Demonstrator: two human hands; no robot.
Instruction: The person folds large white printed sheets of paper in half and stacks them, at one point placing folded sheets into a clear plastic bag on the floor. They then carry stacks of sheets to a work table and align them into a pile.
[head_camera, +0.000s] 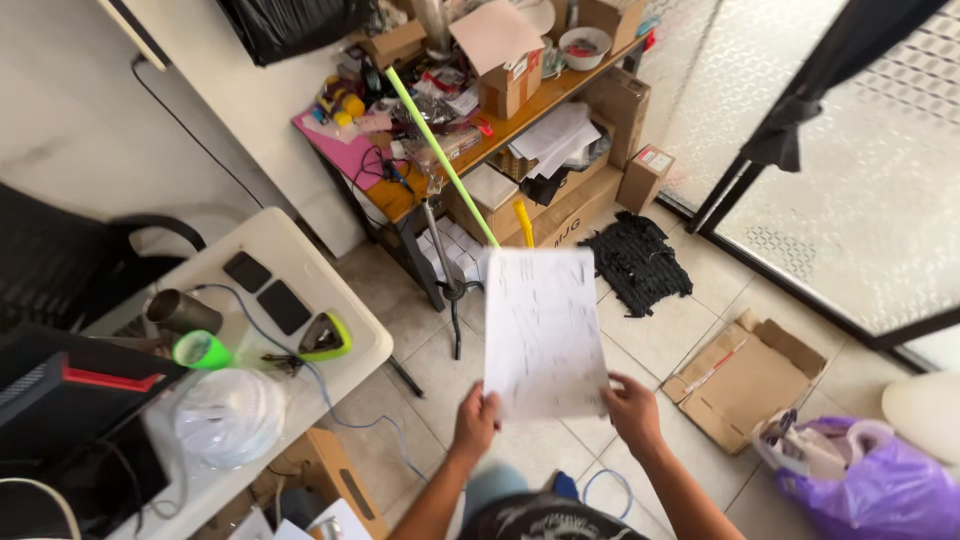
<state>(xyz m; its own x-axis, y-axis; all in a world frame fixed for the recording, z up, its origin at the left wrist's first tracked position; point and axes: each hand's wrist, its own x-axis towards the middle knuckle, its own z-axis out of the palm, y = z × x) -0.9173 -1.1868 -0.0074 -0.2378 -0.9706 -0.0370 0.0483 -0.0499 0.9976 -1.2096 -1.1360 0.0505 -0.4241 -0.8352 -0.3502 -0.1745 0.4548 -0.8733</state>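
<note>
Both hands up on a white sheet of paper (541, 332), held over the tiled floor at centre frame.

I see the left hand (476, 422) pinching the sheet's lower left corner and the right hand (634, 410) gripping the lower right edge, both closed on it. The sheet looks motion-blurred, with faint dark marks I can't read, and hangs roughly upright. Around it: white table (365, 330) at 9 o'clock with a green-and-black gadget (325, 337), a green cup (201, 350) and a cable spool (229, 415). Cluttered wooden shelf (500, 130) at 12, with a green pole (440, 155) slanting down behind the sheet's top edge. Flattened cardboard box (745, 375) at 3, purple bag (880, 485) at 4, black mat (637, 262) at 1.
</note>
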